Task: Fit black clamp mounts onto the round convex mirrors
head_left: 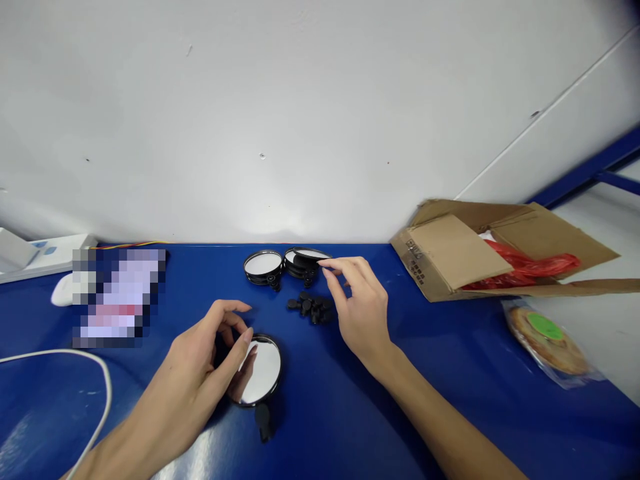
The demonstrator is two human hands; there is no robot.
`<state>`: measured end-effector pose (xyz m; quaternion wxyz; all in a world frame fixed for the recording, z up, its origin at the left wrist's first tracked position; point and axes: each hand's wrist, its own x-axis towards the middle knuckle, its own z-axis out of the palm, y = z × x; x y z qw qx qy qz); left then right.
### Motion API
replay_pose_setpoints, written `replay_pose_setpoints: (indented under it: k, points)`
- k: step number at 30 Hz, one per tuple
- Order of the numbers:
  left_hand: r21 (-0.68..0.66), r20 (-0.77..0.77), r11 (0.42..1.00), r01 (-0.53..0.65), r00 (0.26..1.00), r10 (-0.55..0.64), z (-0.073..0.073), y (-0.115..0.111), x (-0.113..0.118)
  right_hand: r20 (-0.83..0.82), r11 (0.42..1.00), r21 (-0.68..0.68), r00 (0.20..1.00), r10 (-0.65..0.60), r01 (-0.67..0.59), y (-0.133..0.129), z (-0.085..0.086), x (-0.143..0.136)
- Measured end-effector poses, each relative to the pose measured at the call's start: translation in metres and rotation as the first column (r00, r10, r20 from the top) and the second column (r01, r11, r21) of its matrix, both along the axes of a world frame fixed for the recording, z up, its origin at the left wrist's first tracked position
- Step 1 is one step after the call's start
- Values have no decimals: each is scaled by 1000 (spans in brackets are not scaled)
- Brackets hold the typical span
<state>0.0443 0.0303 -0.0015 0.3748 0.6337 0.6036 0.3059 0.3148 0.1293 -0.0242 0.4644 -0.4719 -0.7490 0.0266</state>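
Observation:
A round black-rimmed mirror (263, 373) lies on the blue table (330, 413), its black mount (264, 422) pointing toward me. Over the mirror's left edge is my left hand (200, 367), thumb and fingers apart; its reflection shows in the glass. My right hand (361, 303) pinches the right edge of a tilted round mirror (313, 255) between thumb and fingertips. That mirror rests on or just above a stack of similar ones (296, 265). Another stack of mirrors (263, 264) stands left of it. Several small black mounts (311, 307) lie in a pile in front.
An open cardboard box (460, 250) with a red plastic bag (535, 267) stands at the right, a wrapped round item (550, 340) before it. At the left are a blurred phone-like screen (123, 293), a white cable (106, 380) and a white box (63, 253). A white wall rises behind.

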Motion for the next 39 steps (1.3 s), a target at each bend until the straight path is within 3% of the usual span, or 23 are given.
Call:
replay_pose_setpoints:
  k: [12, 15, 18, 20, 23, 26, 28, 31, 33, 39]
  points:
    - [25, -1, 1000, 9, 1000, -9, -5, 0, -2, 92, 978, 162, 989, 117, -131, 11, 1, 9]
    - [109, -3, 990, -94, 995, 95, -3, -4, -1, 74, 958, 246, 989, 130, -144, 6, 6, 6]
    - [198, 149, 949, -244, 965, 217, 3, -7, 0, 53, 928, 314, 980, 193, -200, -8, 12, -1]
    - [123, 345, 963, -239, 920, 184, 9, -6, 0, 32, 897, 330, 954, 300, -293, -22, 16, -7]
    - [-137, 624, 985, -101, 764, 165, 16, -1, 1, 90, 831, 293, 879, 468, -473, -41, 20, -16]
    - [-290, 695, 957, -26, 682, 229, 21, 4, 3, 204, 765, 263, 809, 551, -588, -49, 20, -22]
    - [-319, 684, 946, -49, 679, 266, 22, 5, 4, 171, 786, 249, 824, 540, -566, -48, 20, -23]
    - [-312, 656, 937, -160, 677, 334, 21, 7, 3, 74, 911, 119, 919, 387, -394, -40, 17, -20]
    - [-282, 637, 933, -223, 684, 356, 19, 8, 1, 112, 960, 2, 954, 277, -279, -35, 13, -17]
    - [-285, 629, 933, -221, 691, 356, 13, 10, -1, 353, 981, -125, 918, 183, -148, -29, -1, -17]
